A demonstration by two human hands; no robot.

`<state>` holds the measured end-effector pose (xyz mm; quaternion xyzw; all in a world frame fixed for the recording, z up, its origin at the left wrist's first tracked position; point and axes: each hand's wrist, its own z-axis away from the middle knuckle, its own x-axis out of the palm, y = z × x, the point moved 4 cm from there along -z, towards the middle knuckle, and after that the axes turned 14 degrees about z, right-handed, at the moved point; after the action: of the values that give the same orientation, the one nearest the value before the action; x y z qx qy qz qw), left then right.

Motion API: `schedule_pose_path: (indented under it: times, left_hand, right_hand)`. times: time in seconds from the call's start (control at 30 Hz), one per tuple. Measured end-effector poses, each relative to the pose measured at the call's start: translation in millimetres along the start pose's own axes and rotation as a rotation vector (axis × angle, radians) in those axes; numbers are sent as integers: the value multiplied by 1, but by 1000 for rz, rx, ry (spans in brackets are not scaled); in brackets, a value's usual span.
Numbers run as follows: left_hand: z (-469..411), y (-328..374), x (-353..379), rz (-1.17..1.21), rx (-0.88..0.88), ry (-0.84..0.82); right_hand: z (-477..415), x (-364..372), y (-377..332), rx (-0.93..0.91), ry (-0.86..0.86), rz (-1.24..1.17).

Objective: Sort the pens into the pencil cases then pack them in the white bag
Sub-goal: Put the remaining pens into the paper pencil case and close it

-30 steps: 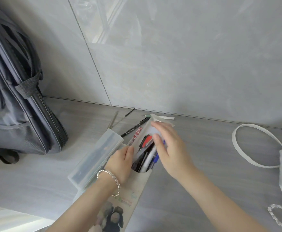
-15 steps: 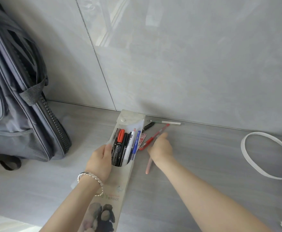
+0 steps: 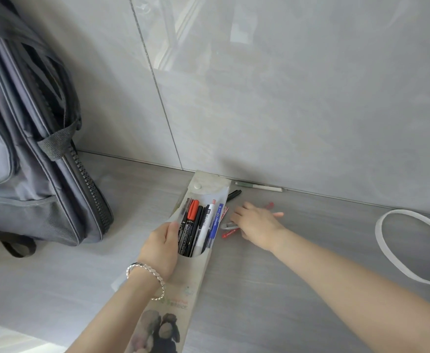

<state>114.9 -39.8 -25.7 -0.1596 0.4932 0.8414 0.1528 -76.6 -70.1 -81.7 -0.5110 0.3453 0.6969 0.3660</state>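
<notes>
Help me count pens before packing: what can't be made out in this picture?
Head view:
- Red pen: mostly covered by the right hand; whether its fingers grip it is unclear.
- White bag: cut off by the right edge; only its strap shows.
- Pens: lower ends hidden by the pencil case wall and the left hand.

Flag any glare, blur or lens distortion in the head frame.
Head view: window glare streaks the wall tile; wide-angle bowing curves the backpack at the left edge; right hand and the red pen under it are motion-smeared; pen labels in the pencil case are legible.
</notes>
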Motion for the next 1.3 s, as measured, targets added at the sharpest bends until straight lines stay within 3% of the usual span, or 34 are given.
schedule_pose_path:
  times: [0.1,0.17,0.23,0.3,0.37,0.43,0.67,0.73,0.87,1.13,1.2,1.3]
  left_hand:
    - [1,0,0,1,8,4]
    - [2,0,1,-2,12,3]
    - [5,-1,5,-13,11,-7]
    - [9,-3,12,-21,5,-33]
    - [13,-5,23,-20,14,-77]
    - [19,-4,34,-21,37,-123]
    - [46,14,61,-46,164,-183]
    - [51,16,62,-41,175,-178]
    - [57,14,68,-75,181,-211]
    - [70,18,78,8,162,-216]
    - [69,24,77,38,171,-206]
    - [64,35,75,104,202,-144]
  right_hand:
    - [14,13,16,108,-199,-40]
    - [29,15,28,269,-202,-278]
    - [43,3,39,493,-54,-637]
    - [57,-18,45,702,231,-1219]
    - [68,-47,41,695,510,-1860]
    - [75,-72,28,586,629,-2125]
    - [94,-71,-16,568,660,-1940]
    - [103,-71,-16,588,672,-1698]
    - [117,-63,-22,603,495,-1107]
    - [134,-54,-20,480,634,-580]
    - [137,-50,-19,557,667,-642]
    - [138,-40,-20,847,443,-1383]
